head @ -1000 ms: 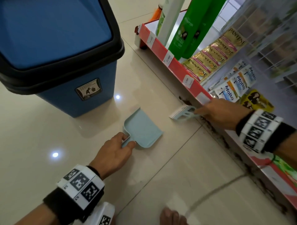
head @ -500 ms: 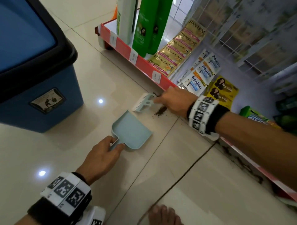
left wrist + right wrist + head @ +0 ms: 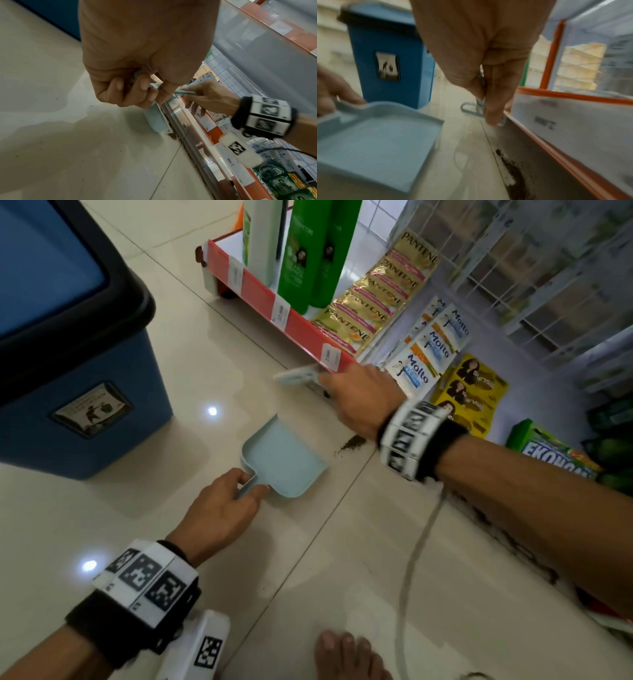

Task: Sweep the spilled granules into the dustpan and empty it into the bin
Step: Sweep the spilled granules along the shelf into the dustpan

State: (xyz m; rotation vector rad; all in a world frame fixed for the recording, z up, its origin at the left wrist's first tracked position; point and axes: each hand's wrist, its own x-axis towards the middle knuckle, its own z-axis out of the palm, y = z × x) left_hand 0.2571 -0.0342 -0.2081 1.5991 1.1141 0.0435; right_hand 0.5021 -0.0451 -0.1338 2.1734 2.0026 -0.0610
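left hand (image 3: 219, 508): mine, fingers curled round the dustpan handle, holding it down on the floor (image 3: 171, 371).
right hand (image 3: 359, 400): gripping one small brush (image 3: 296, 375) by its handle, up against the shelf edge; brush blurred.
dustpan (image 3: 284, 460): one, pale blue, flat on the tiles, open lip facing the shelf. I see nothing in it.
granules (image 3: 352, 443): one dark brown pile just beside the dustpan lip, under my right wrist; more strung along the foot of the shelf in the wrist views.
bin (image 3: 85, 371): one, blue with black rim, on the floor at upper left, near the dustpan, not touching.
shelf (image 3: 291, 316): one red-edged bottom shelf, four price tags showing on the near edge.
bottles (image 3: 298, 254): two green, one white.
foot (image 3: 346, 655): one, bare, bottom edge.
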